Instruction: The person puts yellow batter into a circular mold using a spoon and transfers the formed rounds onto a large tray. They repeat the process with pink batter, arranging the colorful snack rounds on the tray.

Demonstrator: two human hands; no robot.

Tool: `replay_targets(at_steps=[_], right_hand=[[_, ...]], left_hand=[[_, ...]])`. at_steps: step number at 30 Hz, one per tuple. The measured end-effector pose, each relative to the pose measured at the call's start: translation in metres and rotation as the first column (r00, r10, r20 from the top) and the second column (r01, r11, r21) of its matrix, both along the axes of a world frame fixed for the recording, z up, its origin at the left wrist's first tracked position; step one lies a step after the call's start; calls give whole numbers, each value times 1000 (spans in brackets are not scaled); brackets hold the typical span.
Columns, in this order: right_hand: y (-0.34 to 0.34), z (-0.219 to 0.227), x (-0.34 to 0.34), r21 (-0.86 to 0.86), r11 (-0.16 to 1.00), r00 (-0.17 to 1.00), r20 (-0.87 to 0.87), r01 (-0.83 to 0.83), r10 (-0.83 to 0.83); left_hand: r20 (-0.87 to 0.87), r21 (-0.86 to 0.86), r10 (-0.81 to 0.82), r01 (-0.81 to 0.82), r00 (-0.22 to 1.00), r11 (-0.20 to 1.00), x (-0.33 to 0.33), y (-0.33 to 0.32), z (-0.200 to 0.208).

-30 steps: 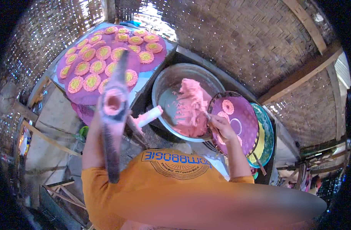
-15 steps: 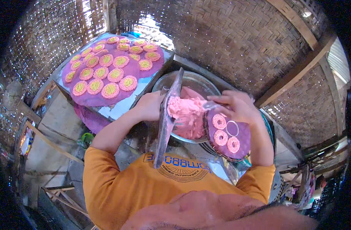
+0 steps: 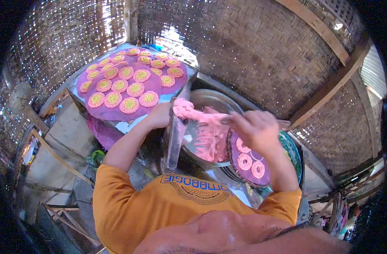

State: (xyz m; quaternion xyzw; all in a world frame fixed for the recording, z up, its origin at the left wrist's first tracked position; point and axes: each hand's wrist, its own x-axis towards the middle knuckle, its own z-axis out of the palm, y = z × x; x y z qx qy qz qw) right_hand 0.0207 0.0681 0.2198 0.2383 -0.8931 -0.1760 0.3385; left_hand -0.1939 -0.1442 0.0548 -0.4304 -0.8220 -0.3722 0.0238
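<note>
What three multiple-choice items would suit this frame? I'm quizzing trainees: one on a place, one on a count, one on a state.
1. Where does the big purple tray of finished rings lie?
A. left of the metal bowl
B. right of the bowl
C. inside the bowl

2. How many pink rings lie on the small purple plate?
A. one
B. three
C. six

3. What is the right hand doing?
A. resting empty
B. gripping a cup
C. pulling pink dough with a tool over the bowl

Answers: 1 A, the tray sits at upper left; 2 B, three rings show by the wrist; 3 C, dough stretches from the left hand to the tool.
</note>
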Motion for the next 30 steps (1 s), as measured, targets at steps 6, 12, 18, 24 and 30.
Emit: replay_targets(at_steps=[6, 12, 18, 24, 30], right_hand=[[18, 9, 2, -233, 968, 973, 230, 88, -33], [16, 29, -4, -47, 963, 826, 526, 265, -201], [-28, 5, -23, 24, 961, 829, 500, 275, -250], [-34, -50, -31, 243, 968, 995, -56, -64, 80], [3, -12, -7, -95, 995, 1000, -18, -20, 18]], left_hand=[[29, -165, 28, -23, 999, 986, 22, 7, 35], [-149, -153, 54, -77, 987, 985, 53, 8, 50], [-190, -197, 60, -98, 980, 976, 56, 18, 41], [-71, -186, -27, 13, 997, 982, 41, 22, 45], [16, -130, -12, 14, 1000, 991, 5, 4, 19]])
